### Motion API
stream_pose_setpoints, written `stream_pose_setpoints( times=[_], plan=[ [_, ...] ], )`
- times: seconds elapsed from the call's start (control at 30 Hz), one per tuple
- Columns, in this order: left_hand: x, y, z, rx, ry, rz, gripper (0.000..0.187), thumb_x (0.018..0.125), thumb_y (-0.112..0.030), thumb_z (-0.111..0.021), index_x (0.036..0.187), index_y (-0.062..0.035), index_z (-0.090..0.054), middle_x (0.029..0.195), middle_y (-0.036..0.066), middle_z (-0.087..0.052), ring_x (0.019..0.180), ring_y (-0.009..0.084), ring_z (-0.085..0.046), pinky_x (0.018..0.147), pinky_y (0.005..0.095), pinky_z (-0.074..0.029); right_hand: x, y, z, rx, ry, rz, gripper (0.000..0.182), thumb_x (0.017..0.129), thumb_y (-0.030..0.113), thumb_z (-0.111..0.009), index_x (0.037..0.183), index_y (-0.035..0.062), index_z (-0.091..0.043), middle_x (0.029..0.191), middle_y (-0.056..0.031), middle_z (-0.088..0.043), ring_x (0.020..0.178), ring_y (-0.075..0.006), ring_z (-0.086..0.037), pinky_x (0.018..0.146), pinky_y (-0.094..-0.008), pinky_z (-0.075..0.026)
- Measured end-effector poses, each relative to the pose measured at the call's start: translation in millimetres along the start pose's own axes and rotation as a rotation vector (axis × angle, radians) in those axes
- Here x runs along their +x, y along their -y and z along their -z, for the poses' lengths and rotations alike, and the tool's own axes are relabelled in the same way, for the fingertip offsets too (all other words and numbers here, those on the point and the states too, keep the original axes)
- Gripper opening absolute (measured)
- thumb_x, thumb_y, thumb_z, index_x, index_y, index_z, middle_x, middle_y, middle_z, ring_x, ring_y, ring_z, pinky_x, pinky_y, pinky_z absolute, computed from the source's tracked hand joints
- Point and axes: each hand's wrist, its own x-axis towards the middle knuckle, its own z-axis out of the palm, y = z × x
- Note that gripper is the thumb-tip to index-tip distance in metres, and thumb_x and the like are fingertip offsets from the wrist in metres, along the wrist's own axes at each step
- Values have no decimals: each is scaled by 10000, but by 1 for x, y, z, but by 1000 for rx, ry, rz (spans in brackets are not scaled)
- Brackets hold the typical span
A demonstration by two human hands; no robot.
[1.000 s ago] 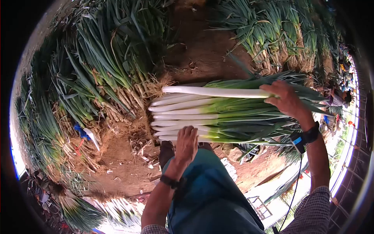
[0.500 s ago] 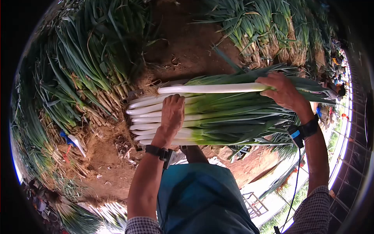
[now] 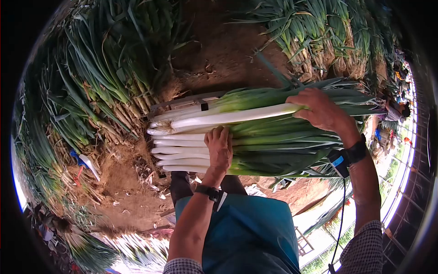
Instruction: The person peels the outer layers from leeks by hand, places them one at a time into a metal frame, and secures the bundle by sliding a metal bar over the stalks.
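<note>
My right hand [image 3: 319, 108] grips a long leek [image 3: 237, 115] where its white shank turns green. The leek slants over the far side of a row of leeks [image 3: 185, 150], its rooted white end toward the left. My left hand [image 3: 220, 148] lies on the middle of the row, its fingers close together and curled down onto the stalks. Their tips are partly hidden among the stalks. The row lies side by side, white ends left and green leaves [image 3: 296, 137] right. A rack edge with a black clip [image 3: 204, 106] shows behind the row.
Piles of untrimmed leeks stand at the left [image 3: 100, 68] and far right [image 3: 319, 32]. Brown soil [image 3: 210, 55] lies between them. A white and blue tool [image 3: 90, 166] rests by the left pile. More leeks [image 3: 137, 249] lie at lower left. A person [image 3: 398, 111] is at the far right.
The leek in my right hand has come nearer and tilted, its root end now lower over the row. My left hand has moved right along the stalks. The rack edge and clip are now uncovered.
</note>
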Motion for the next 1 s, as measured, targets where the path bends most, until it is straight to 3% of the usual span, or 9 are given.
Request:
stream_pose_setpoints(
  times=[0.23, 0.33, 0.4, 0.53, 0.67, 0.7, 0.83, 1.0],
  plan=[
    [3, 2, -5, -74, -19, 30, 295, 905, -62, -649, 1200, -78, -648, 1172, 134, -624, 1151, 364, -530, 1027, 491, -364, 49, 16, -48, -18, 178, -51, 383, 867, 172, -719, 1235, 78, -669, 1015, -137, -666, 1017, -354, -614, 921, -482, -460],
    [4, 1, -2, -127, -67, -1, 303, 903, -39, -631, 1203, -75, -647, 1230, 150, -620, 1216, 390, -515, 1031, 512, -359, 54, 18, -75, -110, 170, 2, 383, 880, 185, -716, 1250, 102, -661, 1032, -130, -667, 1036, -347, -607, 948, -484, -455],
    [3, 6, -5, -167, 3, 19, 286, 908, -43, -627, 1192, -70, -642, 1253, 147, -616, 1219, 403, -520, 1037, 524, -358, 47, 25, -78, -151, 176, 5, 386, 882, 187, -716, 1254, 110, -652, 1029, -124, -661, 1046, -341, -598, 967, -485, -449],
    [6, -1, 15, 90, -30, -25, 379, 835, -107, -705, 1207, -84, -630, 1136, 121, -604, 1165, 362, -547, 1043, 585, -340, 16, 41, -69, -236, 91, 16, 388, 868, 185, -731, 1237, 114, -637, 999, -112, -640, 1053, -326, -583, 995, -481, -438],
    [0, 12, 23, 64, 60, 36, 415, 832, -141, -721, 1232, -84, -625, 1148, 113, -595, 1178, 341, -540, 1076, 604, -299, -11, 58, -67, -182, 30, -7, 415, 825, 178, -767, 1212, 122, -626, 939, -102, -614, 970, -323, -581, 904, -477, -455],
    [-3, 11, 20, 74, 59, 46, 427, 834, -146, -722, 1244, -83, -620, 1165, 114, -594, 1190, 340, -536, 1090, 602, -285, -14, 66, -66, -195, -10, 7, 408, 780, 157, -785, 1153, 78, -641, 893, -121, -598, 889, -340, -576, 798, -473, -458],
    [-13, 7, 16, 111, 17, 51, 459, 845, -146, -715, 1285, -81, -599, 1238, 125, -584, 1254, 341, -514, 1139, 596, -233, -26, 67, -72, -179, 15, -5, 438, 754, 132, -795, 1159, 81, -636, 859, -122, -573, 860, -325, -573, 749, -453, -466],
    [-23, 7, 15, 67, 56, 96, 380, 984, -234, -567, 1318, -54, -591, 1383, 168, -549, 1328, 359, -479, 1149, 612, -213, -27, 71, -49, -236, 21, 36, 412, 735, 89, -785, 1125, 71, -652, 850, -107, -554, 830, -316, -539, 760, -445, -457]
  ],
)
